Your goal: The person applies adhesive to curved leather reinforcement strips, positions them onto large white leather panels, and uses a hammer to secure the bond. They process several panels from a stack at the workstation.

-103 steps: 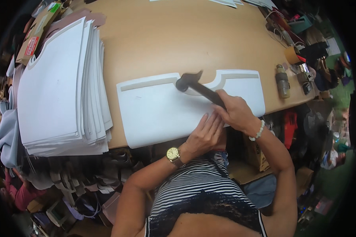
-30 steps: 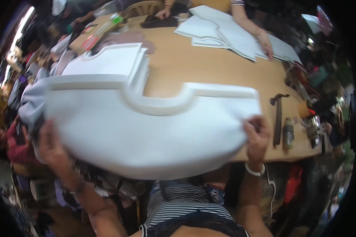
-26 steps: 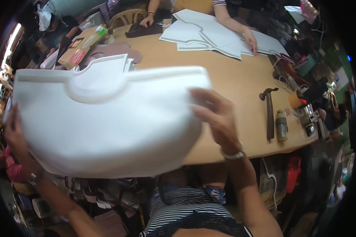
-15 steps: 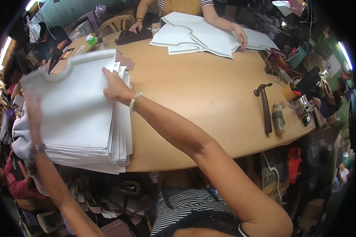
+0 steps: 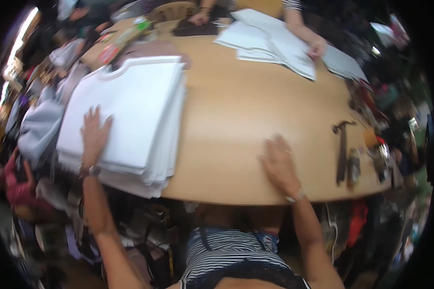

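Across the wide tan wooden worktable [image 5: 236,120], a change is being registered: the white curved cut panel held up a second ago is now being lain flat on the tall stack of white cut sheets [image 5: 130,111] at the table's left end. The left hand [image 5: 94,135] is being pressed open-palmed, fingers spread, on that stack, gripping nothing. The right hand [image 5: 278,164] is being rested flat and empty on bare wood near the front edge. A dark-handled hammer [image 5: 342,149] is being left untouched, well apart to the right.
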Demonstrator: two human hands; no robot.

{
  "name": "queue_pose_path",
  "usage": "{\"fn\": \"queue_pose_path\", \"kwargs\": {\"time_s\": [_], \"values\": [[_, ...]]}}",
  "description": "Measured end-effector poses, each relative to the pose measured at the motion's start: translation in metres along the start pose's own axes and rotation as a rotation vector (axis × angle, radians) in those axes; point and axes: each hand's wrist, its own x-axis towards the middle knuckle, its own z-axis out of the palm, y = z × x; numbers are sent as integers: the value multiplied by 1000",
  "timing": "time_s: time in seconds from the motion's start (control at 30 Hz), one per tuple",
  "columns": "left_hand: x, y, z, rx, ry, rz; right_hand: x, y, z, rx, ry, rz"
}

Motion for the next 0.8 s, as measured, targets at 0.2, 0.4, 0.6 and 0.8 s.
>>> {"fn": "queue_pose_path", "kwargs": {"time_s": [0.2, 0.4, 0.6, 0.8], "values": [[-34, 48, -2, -114, -93, 32, -77, 33, -27, -64, 125, 291], [-35, 47, 0, -104, -80, 17, -77, 34, -24, -45, 213, 324], [-24, 38, 10, -97, -54, -4, -76, 40, -19, 22, 270, 307], [-18, 30, 22, -360, 210, 85, -77, 47, -28, 443, 292, 481]]}}
